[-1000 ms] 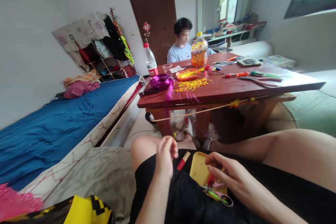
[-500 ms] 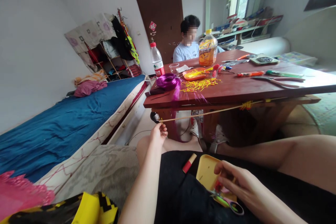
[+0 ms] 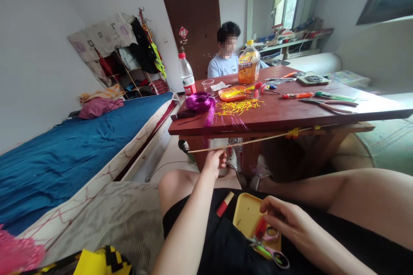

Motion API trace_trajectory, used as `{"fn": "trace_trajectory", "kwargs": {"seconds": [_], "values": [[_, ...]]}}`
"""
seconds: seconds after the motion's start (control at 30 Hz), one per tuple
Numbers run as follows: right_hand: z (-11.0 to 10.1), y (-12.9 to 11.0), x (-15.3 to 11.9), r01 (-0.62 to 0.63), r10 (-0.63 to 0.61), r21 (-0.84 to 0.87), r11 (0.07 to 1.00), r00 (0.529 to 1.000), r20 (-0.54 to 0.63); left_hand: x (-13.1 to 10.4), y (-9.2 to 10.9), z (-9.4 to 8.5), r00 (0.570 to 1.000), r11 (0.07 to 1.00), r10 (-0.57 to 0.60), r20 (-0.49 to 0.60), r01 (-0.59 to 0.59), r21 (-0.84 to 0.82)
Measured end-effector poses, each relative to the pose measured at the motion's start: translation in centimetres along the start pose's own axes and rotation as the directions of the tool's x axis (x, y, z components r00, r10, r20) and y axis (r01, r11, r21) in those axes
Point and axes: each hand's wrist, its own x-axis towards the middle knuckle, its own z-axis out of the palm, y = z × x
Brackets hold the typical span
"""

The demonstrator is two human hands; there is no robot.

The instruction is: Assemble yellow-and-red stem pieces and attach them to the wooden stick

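Because the stick [image 3: 251, 141] juts from the bench [image 3: 277, 115], left hand [image 3: 214, 163] can reach it, twelve o'clock; grip: cannot tell | right hand [image 3: 288, 216]: tray [image 3: 245, 211] at nine o'clock; grip: cannot tell

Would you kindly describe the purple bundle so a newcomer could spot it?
On the dark red table, toward its left end, stands a clear, red-capped bottle. In front of it lies the purple bundle, a glossy coil with strands trailing over the near edge. Its colour sets it apart from the yellow pieces beside it.
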Motion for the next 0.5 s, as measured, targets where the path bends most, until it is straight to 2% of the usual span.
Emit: {"fn": "trace_trajectory", "kwargs": {"seconds": [0.17,0.27,0.33,0.4,0.47,0.5], "values": [[-1.3,0.0,1.2,0.043,-0.046,-0.076,0.996,0.999,-0.029,2.3,-1.0,0.5,0.98,0.98,0.2,0.001,-0.2,0.023],[-3.6,-0.1,2.9,0.116,-0.136,-0.129,0.985,0.977,-0.165,3.4,-1.0,0.7,0.968,0.971,0.23,0.097,-0.235,0.041],[-5.4,-0.2,4.8,0.17,-0.222,-0.174,0.97,0.91,-0.35,3.9,-1.0,0.9,0.959,0.973,0.209,0.192,-0.224,0.06],[-7.0,-0.3,7.1,0.201,-0.302,-0.242,0.949,0.796,-0.524,4.4,-1.1,1.5,0.943,0.976,0.171,0.285,-0.202,0.083],[-7.7,-0.4,9.4,0.212,-0.359,-0.302,0.929,0.711,-0.604,4.9,-1.5,2.4,0.923,0.978,0.136,0.36,-0.184,0.101],[-7.7,-0.5,10.3,0.222,-0.377,-0.318,0.922,0.701,-0.605,5.1,-1.7,3.0,0.912,0.978,0.123,0.39,-0.177,0.107]]}}
